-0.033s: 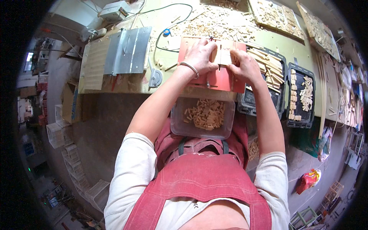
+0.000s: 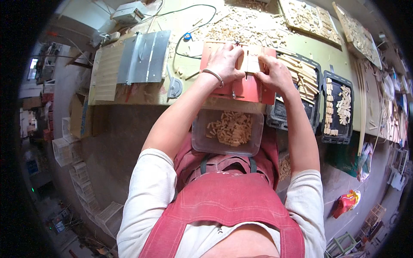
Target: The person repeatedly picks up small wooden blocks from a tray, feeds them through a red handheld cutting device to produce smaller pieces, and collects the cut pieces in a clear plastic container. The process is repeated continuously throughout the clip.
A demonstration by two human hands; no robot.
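Note:
A red plate (image 2: 254, 92) with a narrow dark slot lies at the bench's near edge, in front of my body. On it sits a pale wooden piece (image 2: 253, 63), gripped between my two hands. My left hand (image 2: 227, 64), with a bracelet at the wrist, presses on its left side, fingers bent and thumb pointing right. Curled fingers of my right hand (image 2: 275, 74) hold its right side. The fingertips are partly hidden. Just below the plate, a clear plastic bin (image 2: 196, 146) by my lap holds many small wooden blocks (image 2: 234, 129).
Right of the plate, one black tray (image 2: 317, 92) carries wooden sticks; another black tray (image 2: 337, 134) holds small blocks. A grey metal plate (image 2: 151, 60) and a grey dial gauge (image 2: 174, 87) lie to the left. Scattered wood pieces (image 2: 241, 26) cover the far bench, near a black cable (image 2: 214, 13).

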